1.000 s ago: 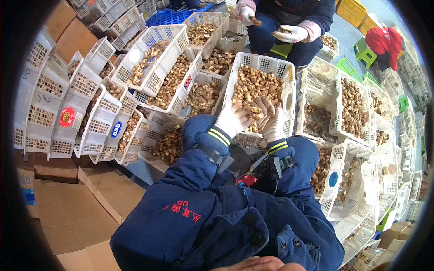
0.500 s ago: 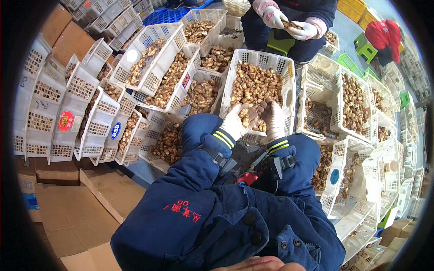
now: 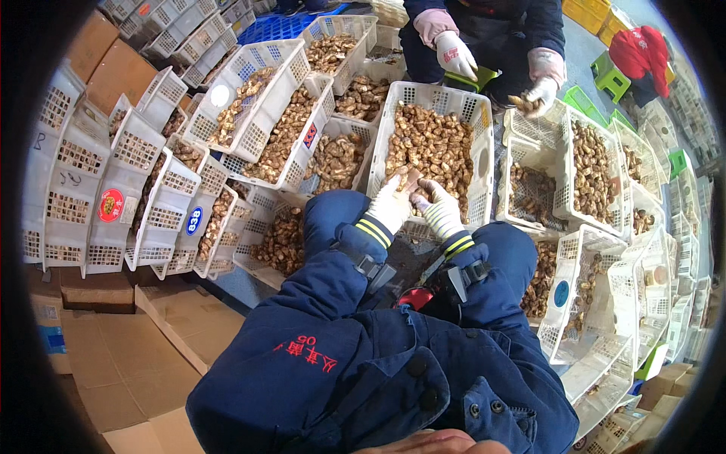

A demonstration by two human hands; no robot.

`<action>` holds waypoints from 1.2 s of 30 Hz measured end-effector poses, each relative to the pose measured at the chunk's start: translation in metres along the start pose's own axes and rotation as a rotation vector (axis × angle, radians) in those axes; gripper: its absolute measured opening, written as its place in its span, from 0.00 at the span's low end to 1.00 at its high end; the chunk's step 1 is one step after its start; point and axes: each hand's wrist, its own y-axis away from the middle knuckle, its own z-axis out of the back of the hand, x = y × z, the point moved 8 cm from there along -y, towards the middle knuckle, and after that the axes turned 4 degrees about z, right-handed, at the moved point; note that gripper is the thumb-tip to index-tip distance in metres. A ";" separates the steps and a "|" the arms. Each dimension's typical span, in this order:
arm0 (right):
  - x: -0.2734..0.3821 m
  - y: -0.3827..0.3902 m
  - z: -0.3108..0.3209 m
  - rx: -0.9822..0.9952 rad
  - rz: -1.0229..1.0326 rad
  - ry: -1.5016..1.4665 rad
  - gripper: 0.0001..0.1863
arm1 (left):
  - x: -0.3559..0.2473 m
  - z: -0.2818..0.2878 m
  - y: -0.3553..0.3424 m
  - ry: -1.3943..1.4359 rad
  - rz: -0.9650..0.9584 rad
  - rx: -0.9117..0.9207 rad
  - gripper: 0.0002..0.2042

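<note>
My left hand (image 3: 390,206), in a white knit glove, is closed around a small brown mushroom (image 3: 411,180) over the near edge of a white plastic crate (image 3: 485,174). Close beside it, my right hand (image 3: 442,212), also gloved and stained at the fingers, is bent inward, its fingertips closed on the same mushroom. The fingers partly hide what lies between the hands. Brown mushrooms (image 3: 431,144) fill the crate, which stands just beyond my knees.
Across the crate sits a co-worker; one gloved hand (image 3: 456,56) is lowered, the other (image 3: 541,97) holds mushrooms above the right-hand crates. Stacked crates (image 3: 151,174) of mushrooms stand at left, more crates (image 3: 590,181) at right. Flattened cardboard (image 3: 121,356) lies lower left.
My right hand has turned inward and closed toward my left, which has stayed nearly in place. The co-worker's hands have parted, one moving right with mushrooms.
</note>
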 end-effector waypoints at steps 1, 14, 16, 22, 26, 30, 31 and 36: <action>-0.003 -0.002 0.003 -0.017 -0.044 -0.085 0.20 | 0.021 0.016 0.007 0.610 0.252 -0.237 0.14; -0.006 -0.001 0.008 -0.105 -0.334 -0.726 0.14 | 0.002 0.001 0.014 0.338 0.217 -0.221 0.13; -0.009 -0.001 0.010 -0.121 -0.339 -0.742 0.14 | 0.002 -0.002 0.012 0.298 0.213 -0.220 0.14; -0.020 -0.001 0.000 -0.173 -0.459 -0.896 0.21 | 0.016 0.027 0.007 0.274 0.189 -0.159 0.18; -0.014 0.004 -0.009 -0.061 -0.545 -1.142 0.33 | 0.011 0.015 0.005 0.392 0.162 -0.258 0.17; -0.001 0.005 -0.019 0.093 -0.530 -1.209 0.38 | 0.002 0.001 0.003 -0.113 0.196 -0.186 0.20; -0.003 0.007 -0.020 0.076 -0.551 -1.217 0.38 | 0.001 -0.003 0.003 -0.274 0.222 -0.209 0.24; -0.004 0.006 -0.025 0.073 -0.599 -1.237 0.38 | -0.002 -0.007 0.011 -0.261 0.217 -0.216 0.26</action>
